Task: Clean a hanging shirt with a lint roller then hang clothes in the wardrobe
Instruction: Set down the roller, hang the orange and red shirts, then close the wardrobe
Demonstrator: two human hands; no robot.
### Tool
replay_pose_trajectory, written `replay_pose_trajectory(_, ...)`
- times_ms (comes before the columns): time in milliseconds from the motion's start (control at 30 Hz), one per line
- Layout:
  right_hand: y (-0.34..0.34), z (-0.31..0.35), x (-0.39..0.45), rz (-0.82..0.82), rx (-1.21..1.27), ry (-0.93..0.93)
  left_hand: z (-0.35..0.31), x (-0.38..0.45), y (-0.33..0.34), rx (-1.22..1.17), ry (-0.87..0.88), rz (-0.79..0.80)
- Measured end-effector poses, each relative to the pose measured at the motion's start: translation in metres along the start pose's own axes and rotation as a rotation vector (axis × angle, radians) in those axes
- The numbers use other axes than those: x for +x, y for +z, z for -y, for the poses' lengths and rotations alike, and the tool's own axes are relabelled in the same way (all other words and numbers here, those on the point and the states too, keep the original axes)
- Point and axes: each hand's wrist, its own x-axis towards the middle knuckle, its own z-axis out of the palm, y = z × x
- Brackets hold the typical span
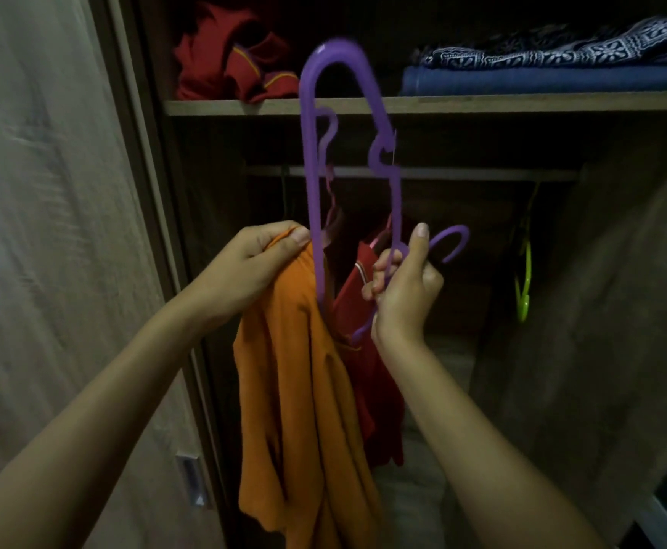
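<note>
Single head view, close, facing forward into open wardrobe (403, 107), slightly downward.

the orange shirt (304, 410) hides the purple hanger's (316, 172) lower end.

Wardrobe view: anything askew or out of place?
The purple hanger is turned on end, one arm pointing up, its hook sideways by the right hand. The orange shirt hangs bunched from the left hand, not on it. Red clothes lie crumpled on the shelf.
</note>
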Motion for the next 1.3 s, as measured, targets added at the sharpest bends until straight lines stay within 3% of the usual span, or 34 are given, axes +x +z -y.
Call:
replay_pose_trajectory(67,-0.007,-0.017,0.002,0.022,-0.094,0.005,-0.003,0.000,-0.001,-0.052,0.000,-0.031)
replay_pose_trajectory(167,-0.036,-0.039,0.015,0.045,-0.423,-0.054,-0.002,-0.002,-0.015,-0.073,0.033,-0.136)
replay_pose_trajectory(333,-0.086,-0.025,0.044,0.083,-0.774,-0.234,0.018,-0.017,-0.031,0.346,-0.079,-0.235)
replay_pose_trajectory(433,-0.096,-0.008,0.056,0.111,-0.886,-0.320,0.025,-0.022,-0.024,0.441,-0.095,-0.240)
replay_pose_trajectory(667,-0.088,-0.010,0.028,0.489,-1.394,-0.562,0.003,-0.005,0.000,0.654,0.096,-0.168)
replay_pose_trajectory(800,-0.059,0.019,0.020,0.590,-1.368,-0.690,0.002,0.002,0.025,0.847,0.074,-0.102)
replay_pose_trajectory(900,-0.040,0.036,0.024,0.699,-1.443,-0.644,0.008,0.002,0.036,0.962,0.016,-0.139)
replay_pose_trajectory(1000,-0.041,0.050,0.043,0.559,-1.264,-0.526,0.005,0.001,0.030,0.807,-0.008,-0.083)
replay_pose_trajectory(1100,-0.049,0.057,0.058,0.501,-1.182,-0.464,0.008,-0.007,0.008,0.422,-0.172,0.171)
replay_pose_trajectory(1167,-0.051,0.062,0.065,0.458,-1.186,-0.481,0.016,-0.016,-0.002,0.296,-0.197,0.315)
replay_pose_trajectory(1300,-0.053,0.057,0.072,0.489,-1.166,-0.384,0.027,-0.030,0.013,0.262,-0.155,0.309)
